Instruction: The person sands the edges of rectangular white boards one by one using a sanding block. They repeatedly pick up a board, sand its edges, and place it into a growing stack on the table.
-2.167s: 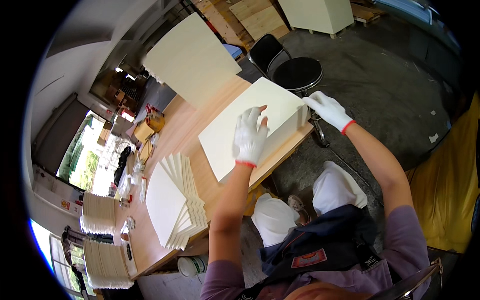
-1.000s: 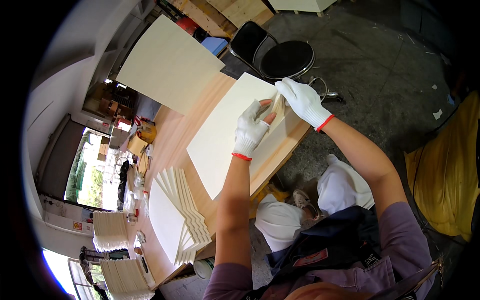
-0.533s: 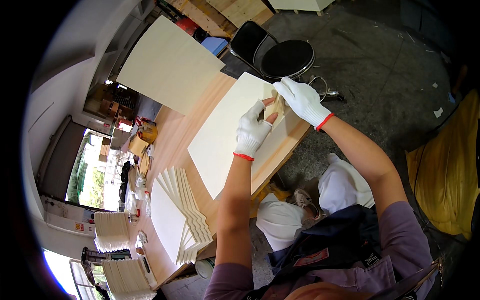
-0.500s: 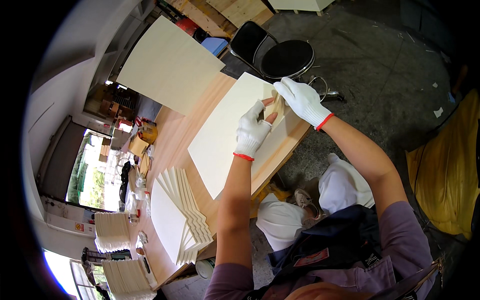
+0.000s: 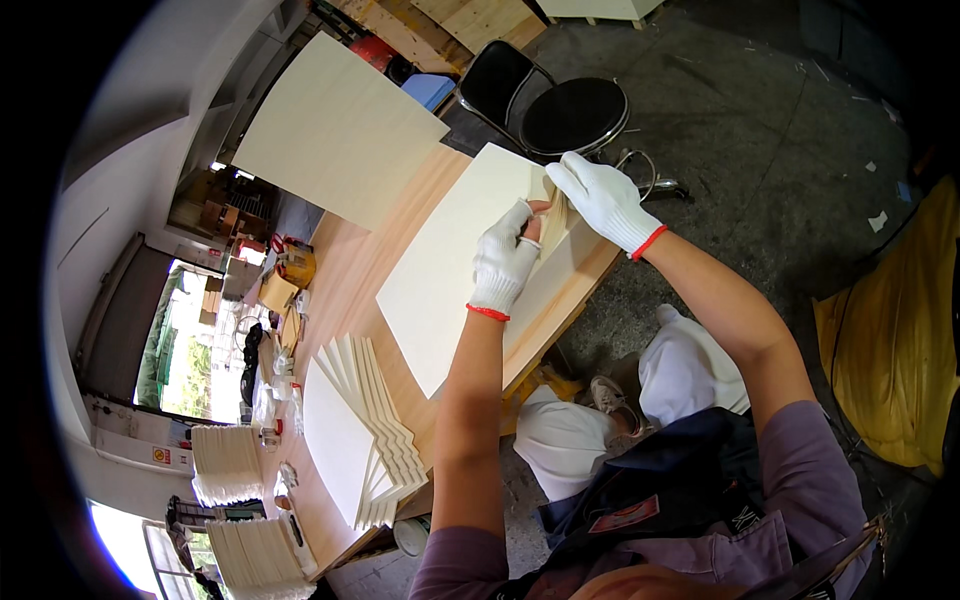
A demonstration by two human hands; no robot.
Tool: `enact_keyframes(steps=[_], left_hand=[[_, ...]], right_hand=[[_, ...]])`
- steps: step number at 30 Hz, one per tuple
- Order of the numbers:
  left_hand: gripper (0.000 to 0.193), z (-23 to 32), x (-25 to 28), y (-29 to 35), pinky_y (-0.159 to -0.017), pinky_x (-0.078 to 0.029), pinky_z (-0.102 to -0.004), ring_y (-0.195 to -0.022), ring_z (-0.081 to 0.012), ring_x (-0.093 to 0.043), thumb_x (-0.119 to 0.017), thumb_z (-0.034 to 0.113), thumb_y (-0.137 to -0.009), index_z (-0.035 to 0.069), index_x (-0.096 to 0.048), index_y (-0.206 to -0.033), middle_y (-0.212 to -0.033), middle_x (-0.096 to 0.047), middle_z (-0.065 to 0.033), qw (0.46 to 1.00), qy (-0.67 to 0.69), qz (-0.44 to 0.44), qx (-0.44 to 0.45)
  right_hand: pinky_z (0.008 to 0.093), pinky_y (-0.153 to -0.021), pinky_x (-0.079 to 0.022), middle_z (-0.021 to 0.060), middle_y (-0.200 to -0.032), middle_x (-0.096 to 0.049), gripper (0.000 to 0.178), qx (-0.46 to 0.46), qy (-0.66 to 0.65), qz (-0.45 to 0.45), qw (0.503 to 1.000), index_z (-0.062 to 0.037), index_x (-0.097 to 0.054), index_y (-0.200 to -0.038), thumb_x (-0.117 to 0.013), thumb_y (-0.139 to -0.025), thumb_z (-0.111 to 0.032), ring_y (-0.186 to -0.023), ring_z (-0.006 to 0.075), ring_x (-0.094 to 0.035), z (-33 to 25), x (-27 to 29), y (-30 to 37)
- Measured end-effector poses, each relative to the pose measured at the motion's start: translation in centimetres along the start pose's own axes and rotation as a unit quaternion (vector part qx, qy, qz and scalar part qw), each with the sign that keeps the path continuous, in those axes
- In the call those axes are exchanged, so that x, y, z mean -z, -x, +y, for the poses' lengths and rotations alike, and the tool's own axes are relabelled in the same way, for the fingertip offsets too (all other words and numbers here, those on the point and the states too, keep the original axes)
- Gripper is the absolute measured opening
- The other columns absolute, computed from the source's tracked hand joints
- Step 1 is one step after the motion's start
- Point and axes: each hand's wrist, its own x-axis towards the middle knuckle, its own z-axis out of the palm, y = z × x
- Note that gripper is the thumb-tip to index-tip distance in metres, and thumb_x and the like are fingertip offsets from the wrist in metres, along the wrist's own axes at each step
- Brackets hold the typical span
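Note:
On the wooden table, a stack of large cream sheets (image 5: 450,270) lies in front of me. My right hand (image 5: 600,200), in a white knitted glove with a red cuff, grips the stack's far right corner and bends several sheets upward. Their edges fan out beneath its fingers. My left hand (image 5: 506,258) wears a matching glove with the thumb and forefinger tips bare. Those two fingers are drawn together against the raised sheet edges. Exactly how many sheets lie between them is too small to tell.
A fanned pile of cream sheets (image 5: 340,430) sits on the table's left part. Beyond the stack a large cream board (image 5: 340,130) overhangs the far end. A black chair (image 5: 575,115) stands past the table. Bundled sheets (image 5: 225,460) and small tools line the left side.
My left thumb and forefinger have come closer together at the sheet edges. My right hand stays almost still on the bent corner.

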Motion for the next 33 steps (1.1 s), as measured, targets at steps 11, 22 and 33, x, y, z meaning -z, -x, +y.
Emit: enact_keyframes(steps=[11, 22, 33], left_hand=[[0.035, 1.1, 0.2, 0.2, -0.077, -0.053, -0.0334, -0.076, -0.0203, -0.063, -0.077, 0.017, -0.093, 0.016, -0.071, -0.128, -0.085, -0.068, -0.0103, 0.999, -0.003, -0.006, 0.039], [0.027, -0.6, -0.2, 0.1, -0.084, -0.055, -0.0354, -0.085, -0.025, -0.069, -0.067, 0.017, -0.1, 0.015, -0.069, -0.127, -0.104, -0.074, -0.0127, 0.999, -0.025, 0.016, -0.044], [0.041, 1.1, -0.3, 0.3, -0.08, -0.057, -0.0375, -0.082, -0.0263, -0.072, -0.081, 0.021, -0.088, 0.017, -0.07, -0.127, -0.105, -0.073, -0.0117, 0.998, -0.037, -0.005, 0.045]], right_hand=[[0.0538, -0.073, -0.048, 0.0205, -0.087, -0.068, 0.049, -0.004, -0.005, 0.014, 1.0, -0.008, -0.059, -0.103, -0.044, -0.109, -0.054, -0.086, 0.0439, -0.067, 0.1, -0.2, 0.0], [0.0515, -0.072, -0.048, 0.0181, -0.085, -0.069, 0.048, -0.018, -0.02, 0.005, 1.0, -0.0086, -0.059, -0.101, -0.046, -0.108, -0.054, -0.084, 0.0408, -0.068, -0.2, -0.1, 0.3], [0.0517, -0.073, -0.049, 0.0187, -0.087, -0.069, 0.047, -0.035, -0.018, 0.002, 0.999, -0.0091, -0.059, -0.103, -0.047, -0.107, -0.054, -0.086, 0.0418, -0.068, -0.3, 0.2, 0.3]])
